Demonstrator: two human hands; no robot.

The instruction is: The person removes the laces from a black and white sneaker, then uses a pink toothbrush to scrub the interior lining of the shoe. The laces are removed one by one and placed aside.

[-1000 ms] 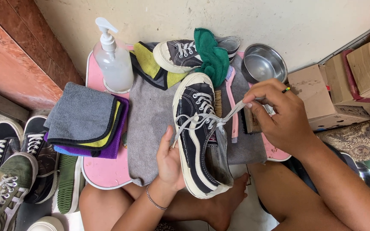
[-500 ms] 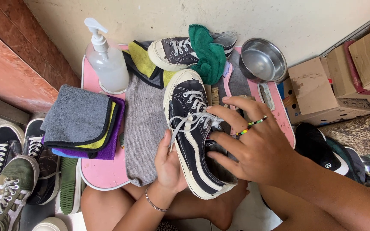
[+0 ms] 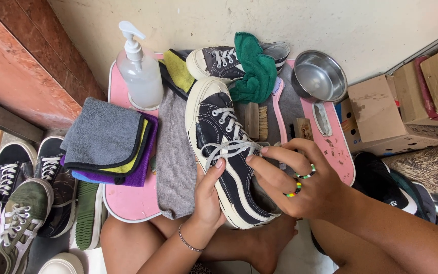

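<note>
While the left hand (image 3: 208, 195) cups the inner side of a dark sneaker (image 3: 226, 152) near its heel, thumb lying up along the white sole edge, the right hand (image 3: 300, 180) closes thumb and forefinger narrowly on the white laces (image 3: 229, 148) at the top of the tongue. The shoe lies toe away from the person, across a grey cloth (image 3: 176, 162) spread on a pink tray (image 3: 128, 200). Two beaded rings (image 3: 300, 182) sit on the right hand's fingers, and a thin bracelet (image 3: 186, 242) circles the left wrist.

Beyond the pinch, past the shoe's toe, a second sneaker (image 3: 224, 60) lies on its side with a green cloth (image 3: 254, 71) draped over it. Just behind the right hand's knuckles lie a wooden brush (image 3: 257, 121) and a pink-handled brush (image 3: 279, 109), with a steel bowl (image 3: 319, 76) farther back. To the left of the held shoe, a stack of folded cloths (image 3: 110, 142) rests near a clear pump bottle (image 3: 139, 76). More shoes (image 3: 21, 187) stand on the floor beyond the tray's left edge, and cardboard boxes (image 3: 381, 114) sit to the right.
</note>
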